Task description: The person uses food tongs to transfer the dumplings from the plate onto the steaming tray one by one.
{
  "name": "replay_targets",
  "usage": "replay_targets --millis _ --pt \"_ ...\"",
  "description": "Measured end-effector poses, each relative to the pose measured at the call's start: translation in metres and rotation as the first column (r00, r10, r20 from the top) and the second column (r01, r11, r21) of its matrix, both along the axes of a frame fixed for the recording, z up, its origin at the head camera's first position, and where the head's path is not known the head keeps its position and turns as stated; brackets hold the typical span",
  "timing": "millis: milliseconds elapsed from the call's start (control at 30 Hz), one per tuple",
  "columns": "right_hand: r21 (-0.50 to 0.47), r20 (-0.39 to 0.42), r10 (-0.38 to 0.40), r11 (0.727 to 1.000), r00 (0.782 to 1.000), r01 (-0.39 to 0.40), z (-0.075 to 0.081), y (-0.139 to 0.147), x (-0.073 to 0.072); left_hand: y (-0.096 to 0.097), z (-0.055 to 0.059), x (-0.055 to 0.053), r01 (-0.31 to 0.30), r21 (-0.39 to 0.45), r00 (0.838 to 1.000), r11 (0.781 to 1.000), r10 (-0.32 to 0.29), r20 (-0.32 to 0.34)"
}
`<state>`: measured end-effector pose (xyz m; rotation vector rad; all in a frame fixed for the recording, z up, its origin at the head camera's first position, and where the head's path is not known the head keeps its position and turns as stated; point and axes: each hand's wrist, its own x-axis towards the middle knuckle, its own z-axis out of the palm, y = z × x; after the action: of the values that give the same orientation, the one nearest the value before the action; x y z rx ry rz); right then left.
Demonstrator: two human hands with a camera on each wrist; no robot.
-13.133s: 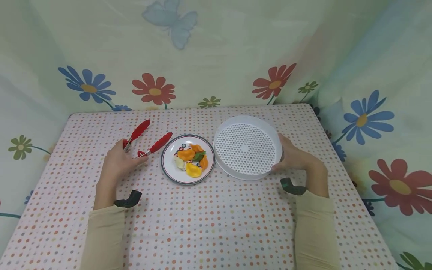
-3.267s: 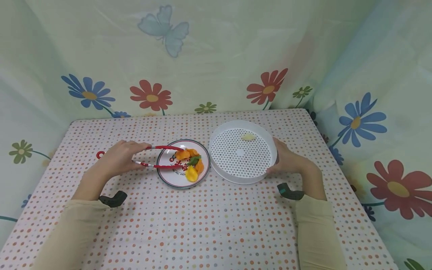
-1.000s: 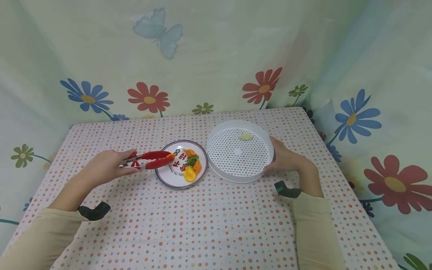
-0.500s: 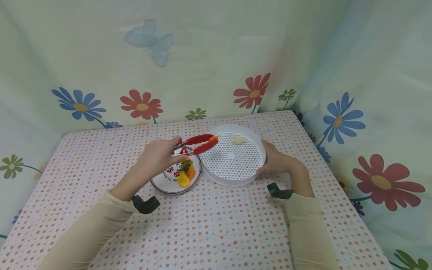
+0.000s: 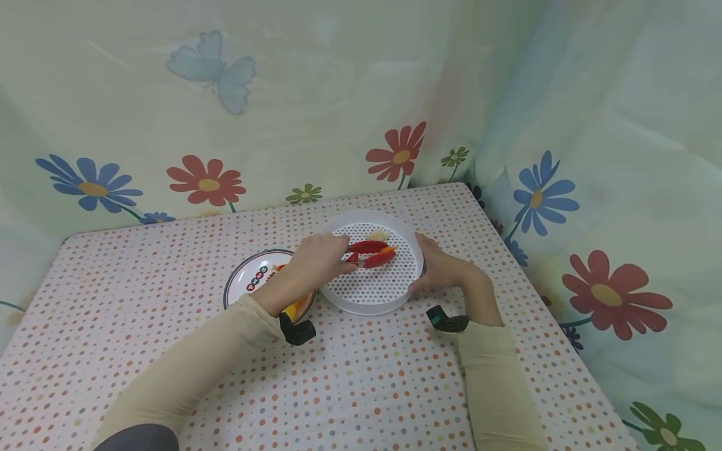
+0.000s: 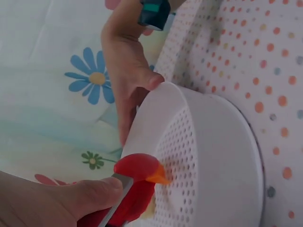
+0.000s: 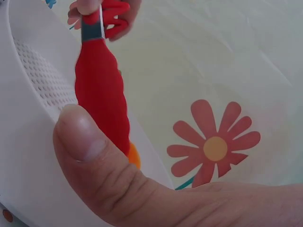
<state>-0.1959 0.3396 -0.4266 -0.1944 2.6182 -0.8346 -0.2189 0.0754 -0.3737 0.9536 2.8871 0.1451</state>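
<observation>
My left hand [image 5: 318, 260] holds red-tipped tongs [image 5: 369, 247] over the white, round, perforated steamer tray [image 5: 366, 307]. Squeezed between the tong tips is an orange dumpling-shaped piece [image 6: 160, 176], partly hidden by the red ends. A pale dumpling-shaped piece [image 5: 376, 235] lies on the tray's holed floor, near the far side. At the tray's right side, my right hand [image 5: 445, 266] grips the wall, its thumb [image 7: 83, 137] at the rim. The round plate [image 5: 239, 280] on the left is half covered by my left forearm; yellow and orange pieces [image 5: 291, 310] show past it.
The polka-dot tablecloth [image 5: 350, 382] covers the table, whose far edge meets a flowered curtain [image 5: 316, 94]. More curtain hangs along the right side. Plate and tray stand side by side.
The pale piece went from plate to tray earlier. Since then the tongs have closed on an orange piece and carried it right, from plate to over the tray. My right hand stays at the tray.
</observation>
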Motion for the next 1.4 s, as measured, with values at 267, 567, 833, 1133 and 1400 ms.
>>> replay_targets --millis 267,567,833,1133,1400 --pt "-0.005 -0.005 0.023 1.0 1.0 -0.023 0.004 0.001 0.001 0.013 -0.003 -0.002 -0.006 0.012 1.0 1.0 0.006 -0.001" --pt "-0.001 0.016 0.036 0.999 0.999 -0.036 0.008 0.001 0.0 0.015 -0.011 0.004 0.012 -0.035 0.988 0.999 -0.017 -0.156" --pt "-0.01 0.022 0.034 0.999 0.999 -0.034 0.011 -0.002 0.001 0.012 -0.014 0.005 0.017 -0.064 0.975 0.998 -0.031 -0.222" --pt "-0.022 0.015 0.039 0.999 0.999 -0.039 0.006 -0.001 -0.001 0.009 -0.018 0.005 0.026 -0.053 0.96 0.998 -0.04 -0.277" --pt "-0.031 0.014 0.034 0.999 0.999 -0.034 0.007 0.0 -0.002 -0.023 -0.002 0.01 -0.001 0.133 0.941 0.991 0.046 -0.336"
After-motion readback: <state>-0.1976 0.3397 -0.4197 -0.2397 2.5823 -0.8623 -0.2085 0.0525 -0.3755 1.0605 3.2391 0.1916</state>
